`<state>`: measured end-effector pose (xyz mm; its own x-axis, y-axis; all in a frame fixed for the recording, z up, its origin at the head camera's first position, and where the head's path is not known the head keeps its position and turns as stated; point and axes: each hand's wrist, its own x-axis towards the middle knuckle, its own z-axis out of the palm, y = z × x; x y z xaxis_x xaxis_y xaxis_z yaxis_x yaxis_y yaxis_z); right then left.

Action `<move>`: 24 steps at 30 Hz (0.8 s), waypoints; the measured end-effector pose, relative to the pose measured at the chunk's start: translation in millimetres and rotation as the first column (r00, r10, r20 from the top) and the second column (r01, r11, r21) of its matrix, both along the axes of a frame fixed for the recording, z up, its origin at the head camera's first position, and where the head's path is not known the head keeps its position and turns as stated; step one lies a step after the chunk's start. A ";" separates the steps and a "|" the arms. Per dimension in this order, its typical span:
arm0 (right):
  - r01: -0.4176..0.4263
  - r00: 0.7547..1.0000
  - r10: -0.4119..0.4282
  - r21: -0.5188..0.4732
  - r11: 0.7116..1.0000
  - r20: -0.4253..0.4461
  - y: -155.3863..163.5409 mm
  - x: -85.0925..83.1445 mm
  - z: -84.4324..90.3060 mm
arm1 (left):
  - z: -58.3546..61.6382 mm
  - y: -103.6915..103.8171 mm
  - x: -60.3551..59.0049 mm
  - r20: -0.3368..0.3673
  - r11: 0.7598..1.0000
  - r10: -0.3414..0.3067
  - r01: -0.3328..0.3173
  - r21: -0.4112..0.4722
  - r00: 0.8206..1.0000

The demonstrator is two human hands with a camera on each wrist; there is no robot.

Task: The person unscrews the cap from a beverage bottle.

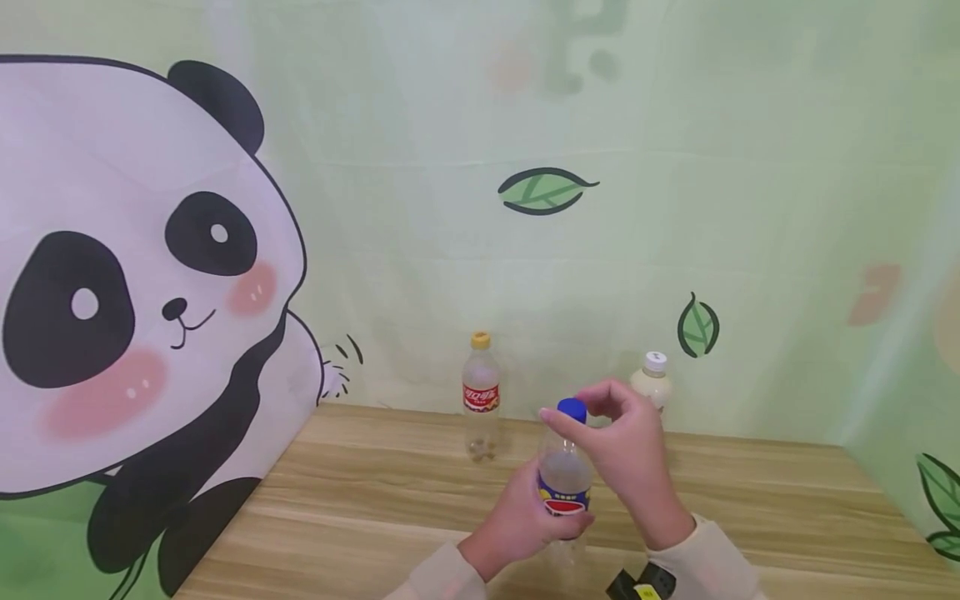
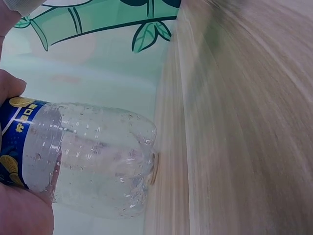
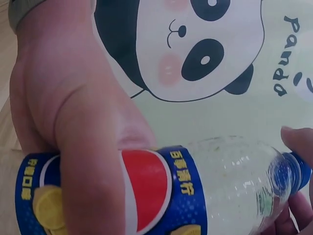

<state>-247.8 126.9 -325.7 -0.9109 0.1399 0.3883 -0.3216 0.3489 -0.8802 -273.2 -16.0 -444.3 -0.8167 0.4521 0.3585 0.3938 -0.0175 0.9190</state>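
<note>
Head view: the left hand (image 1: 517,521) grasps the bottle (image 1: 564,483) upright near the table's (image 1: 360,500) front edge, while the right hand (image 1: 626,454) pinches its blue cap (image 1: 572,408).

Left wrist view: the bottle's base touches the wood.

Right wrist view: left fingers (image 3: 88,161) wrap the label; right fingertips (image 3: 296,139) touch the cap.

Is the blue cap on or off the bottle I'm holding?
On. The blue cap sits on the bottle neck, right hand fingertips pinching it.
</note>
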 end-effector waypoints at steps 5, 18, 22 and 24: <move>0.023 1.000 -0.023 -0.028 0.999 -0.002 -4.8 3.7 0.6 | 0.5 0.7 0.5 -0.016 1.000 0.004 -0.004 -0.002 1.000; -0.007 1.000 0.007 -0.077 0.997 0.009 -5.0 5.0 0.0 | -0.4 -1.6 0.2 -0.013 1.000 0.006 -0.006 -0.021 1.000; -0.020 0.999 0.022 -0.064 0.998 0.037 -3.1 2.3 -0.2 | -0.6 -2.6 0.5 -0.012 1.000 0.009 -0.010 -0.028 1.000; -0.031 0.998 0.034 -0.063 0.998 0.046 -2.4 1.0 -0.2 | -0.7 -3.1 0.7 -0.009 1.000 0.010 -0.010 -0.029 1.000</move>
<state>-246.8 124.5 -325.9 -0.9324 0.1323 0.3364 -0.2897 0.2832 -0.9142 -272.4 -19.1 -444.9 -0.8183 0.4540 0.3525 0.4019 0.0135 0.9156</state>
